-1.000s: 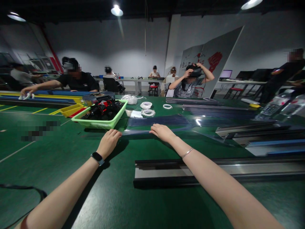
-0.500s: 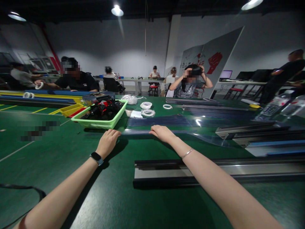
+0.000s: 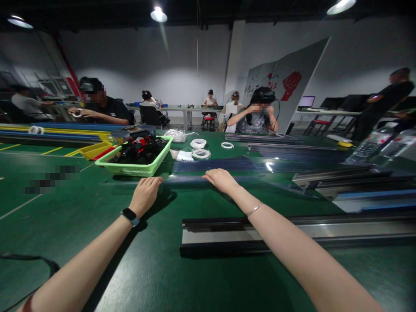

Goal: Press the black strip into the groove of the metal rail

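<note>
Clear plastic strip point(image 3: 183, 179) is held low over the green worktop point(image 3: 156, 260), straight ahead of the person, running sideways beyond both hands. Left hand point(image 3: 145, 197), watch point(image 3: 129, 215) at the wrist, has its grip clamped on the strip, fingers together over it, thumb hidden from me. Right hand point(image 3: 221, 180), thin bracelet point(image 3: 254, 209) on the wrist, also has its grip clamped on the strip, well apart from the left. Just beyond, a clear sheet point(image 3: 216, 164) lies flat; I cannot tell whether the two are joined. Near the left hand, a pale green basket point(image 3: 134, 170) full of black and red parts. Past the sheet, two white rolls point(image 3: 201, 154) and a thin white ring point(image 3: 227, 145). Nearer the person, a long black-edged rail point(image 3: 221, 237) lies partly under the right forearm. Across the worktop, a co-worker point(image 3: 255, 123) raises both hands towards the headgear.
</note>
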Available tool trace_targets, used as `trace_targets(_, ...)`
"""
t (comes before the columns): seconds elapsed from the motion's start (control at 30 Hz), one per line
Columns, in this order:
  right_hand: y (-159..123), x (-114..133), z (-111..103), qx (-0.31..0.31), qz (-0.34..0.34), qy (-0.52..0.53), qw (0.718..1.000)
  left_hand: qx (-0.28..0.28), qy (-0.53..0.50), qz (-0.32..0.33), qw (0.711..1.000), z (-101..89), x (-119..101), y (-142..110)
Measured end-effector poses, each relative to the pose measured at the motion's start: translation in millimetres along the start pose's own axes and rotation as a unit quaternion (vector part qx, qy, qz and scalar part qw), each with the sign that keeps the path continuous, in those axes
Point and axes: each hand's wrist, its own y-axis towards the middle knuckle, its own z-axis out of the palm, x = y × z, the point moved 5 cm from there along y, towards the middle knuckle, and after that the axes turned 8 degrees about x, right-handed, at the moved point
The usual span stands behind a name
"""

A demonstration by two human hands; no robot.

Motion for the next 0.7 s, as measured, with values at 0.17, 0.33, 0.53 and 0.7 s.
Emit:
trace_targets(0.17, 0, 1, -2, -0.025, -0.011, -0.010, 1.000, -0.014, 0.003, 0.001, 1.000, -3.0, 0, 0)
trace_targets(0.33, -3, 2, -11, -0.055, -0.008, -0.011, 0.998, -0.046, 0.014, -0.002, 0.999, -7.9, -1, -1)
trace_targets(0.53, -9, 0, -21, -0.065, 0.029, 0.000, 0.997, -0.099, 0.038, -0.023, 0.994, -17.6, -2, -3)
trace_targets(0.7, -13, 10, -38, -0.040, 0.023, 0.008, 0.999, -0.174, 0.056, -0.083, 0.980, -45.1, 22, 1)
